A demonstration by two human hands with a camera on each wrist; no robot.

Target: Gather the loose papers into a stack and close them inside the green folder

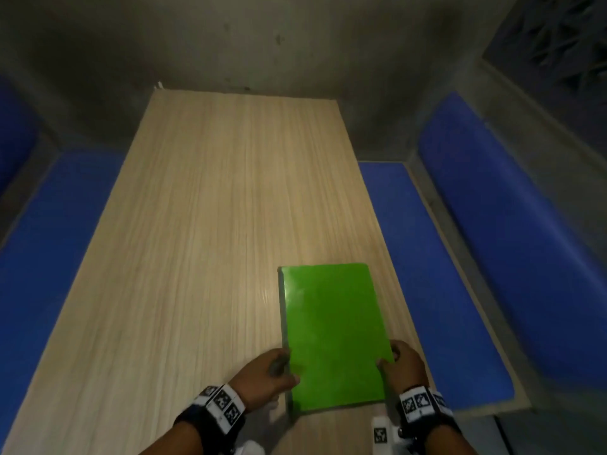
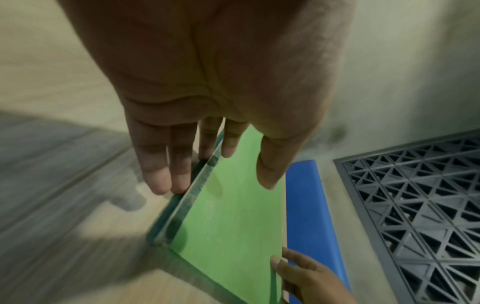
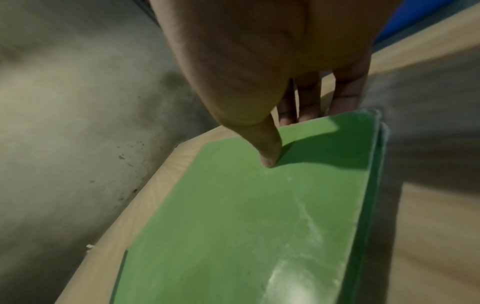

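Pale wood-grain laminate makes up the table [image 1: 203, 224], and everything here sits in relation to the green folder [image 1: 335, 336], which lies closed and flat near the table's near right edge; to the folder's left, a blue bench seat [image 1: 49, 244] runs along the table's far side; at the folder's left edge the left hand [image 1: 266, 376] meets it, thumb laid on the cover and fingers [image 2: 166, 164] reaching down along the spine side, though the motion blur leaves it unclear whether they clasp the folder or merely rest against it; at the folder's near right corner the right hand [image 1: 402, 364] pinches it, thumb [image 3: 267, 148] pressed on top of the cover and the fingers tucked beneath the edge; no paper shows outside the folder's covers; to the folder's right, a second blue bench [image 1: 437, 290] lies beside the table, with a dark lattice grille [image 2: 420, 205] beyond it.
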